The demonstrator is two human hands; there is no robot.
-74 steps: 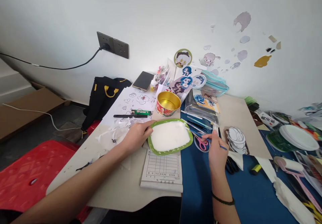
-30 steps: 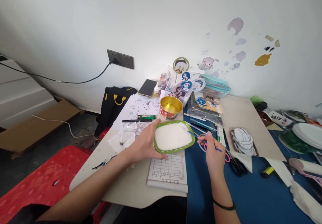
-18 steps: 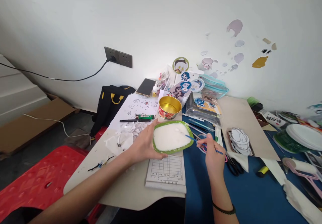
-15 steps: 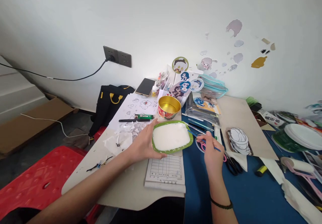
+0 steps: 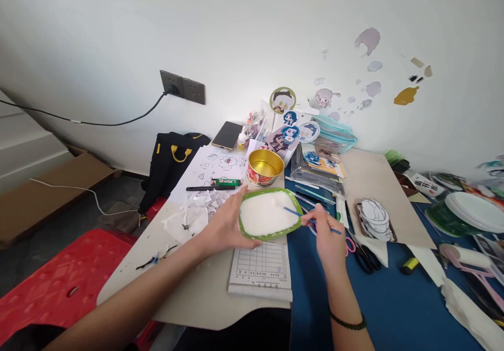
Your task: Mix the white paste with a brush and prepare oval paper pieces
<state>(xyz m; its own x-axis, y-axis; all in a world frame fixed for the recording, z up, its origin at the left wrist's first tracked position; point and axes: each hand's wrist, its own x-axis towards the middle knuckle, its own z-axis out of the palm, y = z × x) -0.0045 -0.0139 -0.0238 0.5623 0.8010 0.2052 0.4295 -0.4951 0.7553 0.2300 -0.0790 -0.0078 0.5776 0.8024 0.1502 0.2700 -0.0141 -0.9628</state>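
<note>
My left hand (image 5: 230, 222) grips the left side of a green-rimmed oval dish (image 5: 271, 234), white across its inside. The dish is held above a printed form pad (image 5: 260, 272). Pinched in my right hand (image 5: 328, 238) is a thin blue paintbrush (image 5: 293, 212), its front end over the white inside of the dish; I cannot tell whether the tip touches it. Just behind the dish stands a round tin (image 5: 265, 168), gold inside with a red patterned outside. Pink-handled scissors (image 5: 349, 246) lie partly hidden beyond my right hand.
Torn paper scraps (image 5: 205, 209) and a green glue stick-like tube (image 5: 226, 182) lie left of the dish. Black scissors (image 5: 366, 256) and a tray of cutouts (image 5: 374, 219) are on the right. A red stool (image 5: 71, 282) stands lower left, a phone (image 5: 227, 135) at the back.
My right hand has moved slightly left and down, bringing the brush's front end further in over the white inside of the dish. My left hand keeps its hold on the dish.
</note>
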